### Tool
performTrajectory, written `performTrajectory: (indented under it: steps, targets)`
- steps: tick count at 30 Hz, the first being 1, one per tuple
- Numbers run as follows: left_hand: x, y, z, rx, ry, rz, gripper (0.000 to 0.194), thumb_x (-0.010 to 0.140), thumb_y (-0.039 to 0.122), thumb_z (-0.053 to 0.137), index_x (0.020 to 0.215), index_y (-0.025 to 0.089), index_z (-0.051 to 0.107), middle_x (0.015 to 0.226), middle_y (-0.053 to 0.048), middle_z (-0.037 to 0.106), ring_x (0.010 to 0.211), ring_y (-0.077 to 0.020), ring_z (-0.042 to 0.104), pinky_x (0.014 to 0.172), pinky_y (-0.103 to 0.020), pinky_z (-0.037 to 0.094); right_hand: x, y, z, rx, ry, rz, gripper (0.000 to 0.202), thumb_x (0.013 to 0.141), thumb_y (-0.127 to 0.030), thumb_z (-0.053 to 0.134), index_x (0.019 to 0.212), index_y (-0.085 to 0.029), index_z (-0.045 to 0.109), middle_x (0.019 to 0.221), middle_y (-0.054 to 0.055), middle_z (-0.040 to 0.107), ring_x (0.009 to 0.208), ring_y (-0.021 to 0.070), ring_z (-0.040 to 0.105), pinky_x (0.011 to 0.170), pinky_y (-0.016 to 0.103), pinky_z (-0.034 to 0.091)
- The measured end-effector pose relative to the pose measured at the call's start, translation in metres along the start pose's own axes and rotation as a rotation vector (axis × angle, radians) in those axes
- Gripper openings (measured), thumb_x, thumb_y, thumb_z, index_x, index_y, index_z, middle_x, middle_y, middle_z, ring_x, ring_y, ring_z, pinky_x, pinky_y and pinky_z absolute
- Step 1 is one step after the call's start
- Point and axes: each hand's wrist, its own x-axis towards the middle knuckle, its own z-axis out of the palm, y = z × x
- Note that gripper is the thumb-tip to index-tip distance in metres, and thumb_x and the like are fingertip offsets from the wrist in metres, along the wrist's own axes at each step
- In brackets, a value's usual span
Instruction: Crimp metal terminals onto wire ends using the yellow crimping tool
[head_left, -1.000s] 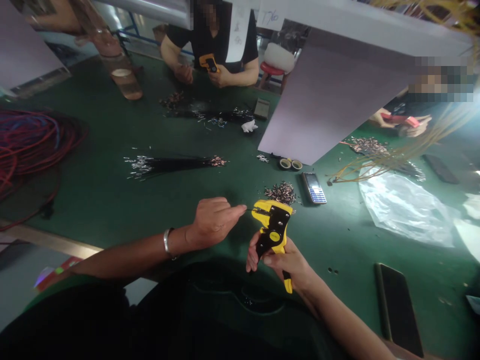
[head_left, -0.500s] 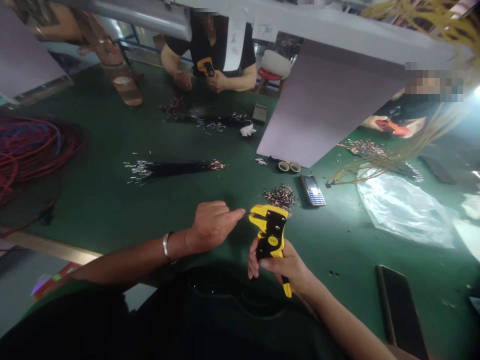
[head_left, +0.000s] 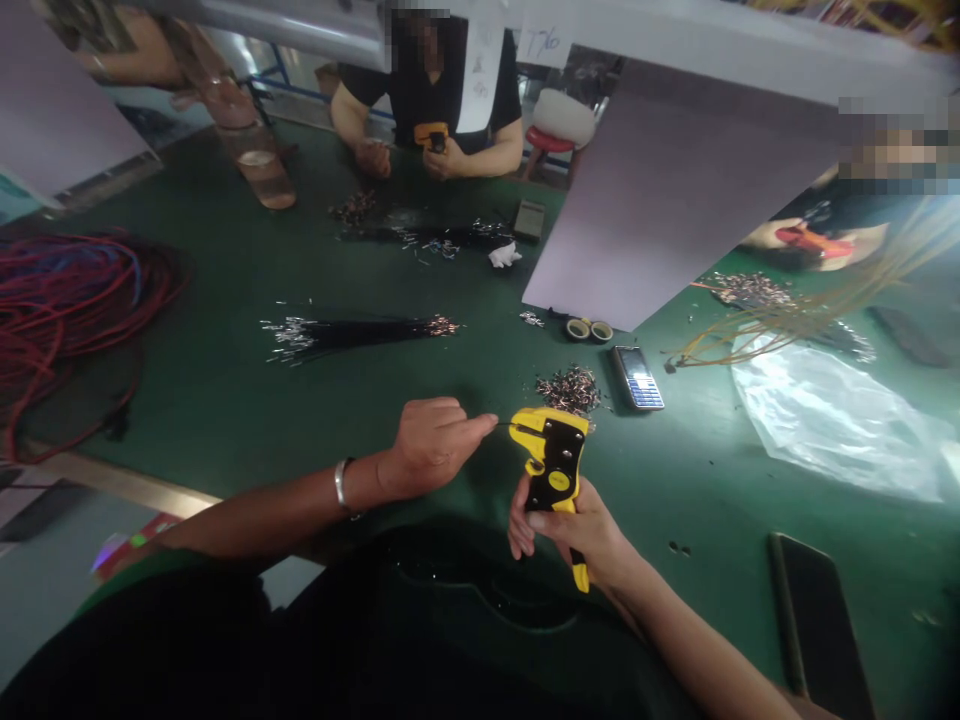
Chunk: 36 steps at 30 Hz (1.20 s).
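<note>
My right hand is wrapped round the grip of a yellow and black wire stripper, its jaws pointing left. Closed in a pinch, my left hand holds a thin black wire whose end reaches the stripper's jaws. Most of that wire is hidden by my fingers. Just beyond the tool lies a pile of short copper-coloured and dark scraps. A bundle of black wires with silvery tips on the left and coppery tips on the right rests on the green table.
Coiled red and blue wires lie at the left. Right of the scraps are a keypad phone, tape rolls, a plastic bag and a dark smartphone. A grey panel stands ahead; people work opposite with hand tools.
The view has shifted slightly, so most things appear a little further right. My hands keep nearly the same pose with wire and stripper. Opposite, a person's yellow tool has tilted.
</note>
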Motion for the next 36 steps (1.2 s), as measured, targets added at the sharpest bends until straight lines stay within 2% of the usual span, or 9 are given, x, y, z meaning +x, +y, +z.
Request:
performTrajectory:
  steps: [10, 14, 17, 20, 23, 26, 31, 34, 36]
  targets:
    - [-0.001, -0.003, 0.002, -0.056, 0.002, -0.027, 0.014, 0.086, 0.016, 0.056, 0.088, 0.021, 0.069, 0.047, 0.006, 0.044, 0.044, -0.0099, 0.037, 0.047, -0.024, 0.031, -0.001, -0.001, 0.002, 0.015, -0.003, 0.014, 0.019, 0.074, -0.023, 0.075, 0.080, -0.014, 0.059, 0.056, -0.003, 0.053, 0.047, 0.0119, 0.051, 0.048, 0.031, 0.048]
    - [0.003, -0.003, 0.000, -0.137, -0.030, -0.120, 0.012, 0.083, 0.018, 0.061, 0.085, 0.020, 0.073, 0.046, 0.003, 0.050, 0.045, -0.0101, 0.041, 0.048, -0.025, 0.032, 0.000, -0.001, 0.002, 0.018, 0.007, 0.012, 0.018, 0.074, -0.022, 0.075, 0.079, -0.014, 0.059, 0.056, -0.003, 0.053, 0.047, 0.0111, 0.050, 0.047, 0.029, 0.046]
    - [0.010, -0.006, -0.004, -0.313, -0.110, -0.368, 0.011, 0.080, 0.023, 0.066, 0.082, 0.021, 0.076, 0.055, 0.000, 0.061, 0.051, -0.0104, 0.050, 0.053, -0.025, 0.037, 0.001, 0.001, 0.000, 0.024, 0.031, 0.009, 0.019, 0.073, -0.022, 0.075, 0.078, -0.014, 0.059, 0.055, -0.003, 0.053, 0.046, 0.0109, 0.049, 0.046, 0.029, 0.045]
    - [0.015, -0.016, -0.009, -0.607, -0.192, -0.776, 0.011, 0.074, 0.025, 0.071, 0.081, 0.020, 0.076, 0.066, -0.002, 0.068, 0.055, -0.0112, 0.056, 0.056, -0.025, 0.043, 0.002, 0.002, -0.003, 0.020, 0.058, -0.010, 0.019, 0.072, -0.022, 0.076, 0.077, -0.014, 0.059, 0.053, -0.004, 0.052, 0.045, 0.0109, 0.049, 0.046, 0.029, 0.045]
    - [0.017, -0.031, -0.017, -0.976, -0.105, -1.079, 0.017, 0.064, 0.022, 0.076, 0.079, 0.016, 0.075, 0.069, -0.004, 0.070, 0.055, -0.0120, 0.058, 0.059, -0.028, 0.048, 0.004, 0.002, -0.007, -0.014, 0.087, -0.030, 0.018, 0.072, -0.022, 0.075, 0.077, -0.014, 0.059, 0.053, -0.003, 0.053, 0.046, 0.0112, 0.049, 0.046, 0.029, 0.046]
    - [0.014, -0.046, -0.027, -1.177, -0.025, -1.199, 0.022, 0.065, 0.019, 0.076, 0.086, 0.015, 0.074, 0.091, -0.009, 0.073, 0.076, -0.0175, 0.066, 0.073, -0.033, 0.053, 0.004, 0.004, -0.011, -0.027, 0.105, -0.041, 0.018, 0.071, -0.021, 0.074, 0.077, -0.014, 0.059, 0.052, -0.003, 0.053, 0.045, 0.0113, 0.049, 0.046, 0.029, 0.046]
    - [-0.007, -0.057, -0.044, -0.961, 0.048, -1.236, 0.015, 0.071, 0.025, 0.073, 0.084, 0.017, 0.075, 0.093, -0.008, 0.073, 0.080, -0.0172, 0.066, 0.078, -0.032, 0.052, 0.004, 0.007, -0.017, -0.023, 0.154, -0.077, 0.015, 0.071, -0.020, 0.072, 0.077, -0.014, 0.059, 0.052, -0.003, 0.054, 0.044, 0.0117, 0.050, 0.045, 0.029, 0.046]
    - [-0.024, -0.051, -0.065, -0.529, -0.024, -1.185, 0.018, 0.071, 0.031, 0.073, 0.084, 0.018, 0.076, 0.086, -0.006, 0.072, 0.074, -0.0180, 0.064, 0.080, -0.034, 0.050, 0.005, 0.007, -0.018, -0.042, 0.172, -0.079, 0.015, 0.071, -0.019, 0.071, 0.077, -0.015, 0.059, 0.051, -0.003, 0.055, 0.044, 0.0122, 0.051, 0.045, 0.029, 0.046]
    - [-0.033, -0.038, -0.081, -0.364, -0.152, -1.133, 0.018, 0.075, 0.034, 0.070, 0.085, 0.020, 0.076, 0.093, -0.007, 0.072, 0.089, -0.0212, 0.064, 0.088, -0.036, 0.047, 0.006, 0.005, -0.018, -0.059, 0.188, -0.069, 0.014, 0.070, -0.019, 0.071, 0.076, -0.015, 0.058, 0.050, -0.003, 0.054, 0.044, 0.0125, 0.050, 0.045, 0.029, 0.046]
